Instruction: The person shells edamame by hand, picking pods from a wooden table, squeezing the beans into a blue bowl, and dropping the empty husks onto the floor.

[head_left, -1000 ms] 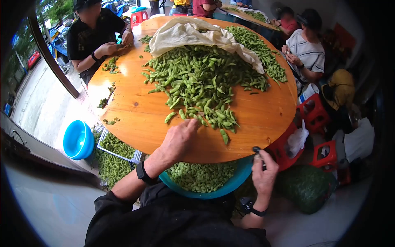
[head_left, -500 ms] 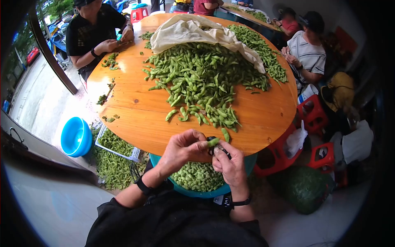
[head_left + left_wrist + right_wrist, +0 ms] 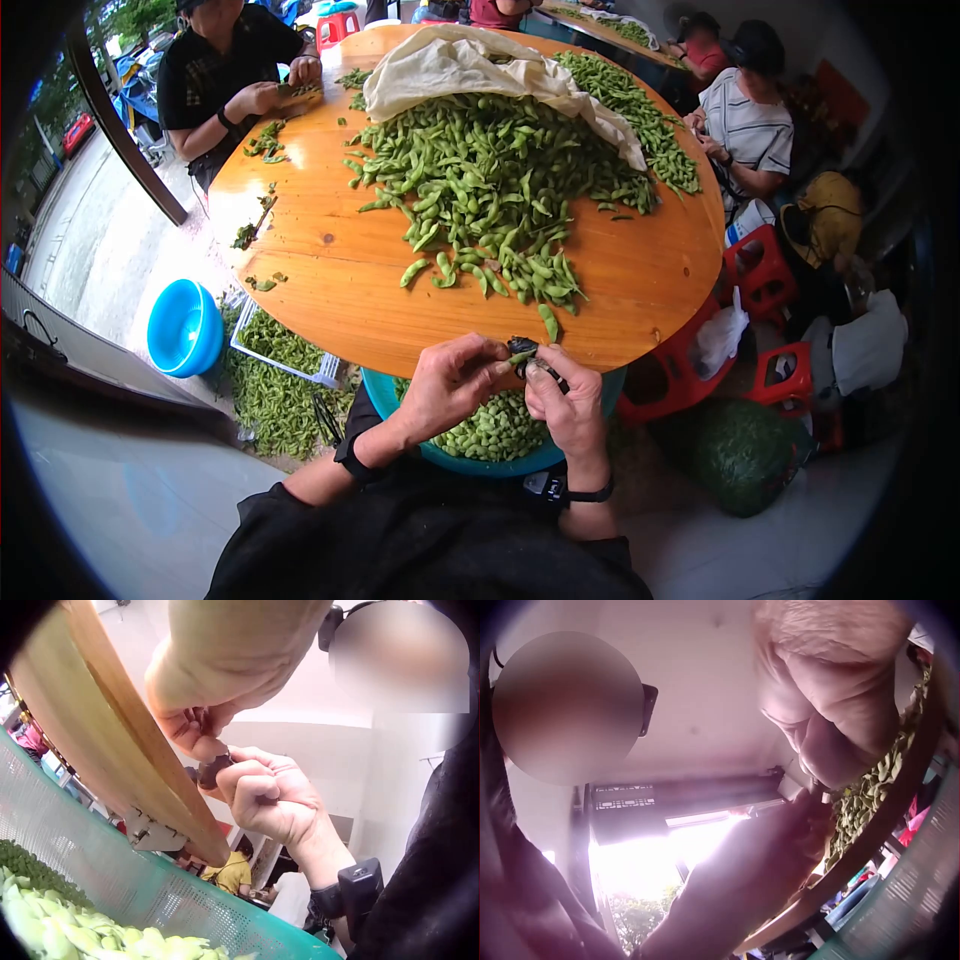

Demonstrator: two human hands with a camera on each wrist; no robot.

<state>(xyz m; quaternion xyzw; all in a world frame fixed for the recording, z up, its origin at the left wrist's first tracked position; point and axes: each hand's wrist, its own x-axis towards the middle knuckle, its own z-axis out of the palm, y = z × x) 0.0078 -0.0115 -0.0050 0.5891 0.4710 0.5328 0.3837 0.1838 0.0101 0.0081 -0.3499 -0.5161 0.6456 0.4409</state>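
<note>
Over the near edge of the round wooden table (image 3: 300,235), my two hands meet fingertip to fingertip. My left hand (image 3: 450,385) pinches a green soybean pod (image 3: 518,358) between thumb and fingers. My right hand (image 3: 568,405) grips a small black tool (image 3: 522,345) whose end lies right at the pod; its exact kind is mostly hidden by my fingers. Below the hands, a teal perforated basket (image 3: 262,922) holds many green pods (image 3: 492,428). A large heap of soybean pods (image 3: 480,190) covers the table's middle, with several loose pods at its near side.
A cream cloth (image 3: 470,75) covers the heap's back. Blue basins (image 3: 185,328) and a white crate (image 3: 280,360) among more pods stand at lower left. Red stools (image 3: 765,270) and a filled green bag (image 3: 735,455) are at right. People (image 3: 235,90) sit around the table.
My left hand took a pod from the heap's near side and came back to my right hand, which moved left from the table edge. Since then the pod has tilted at the tool.
</note>
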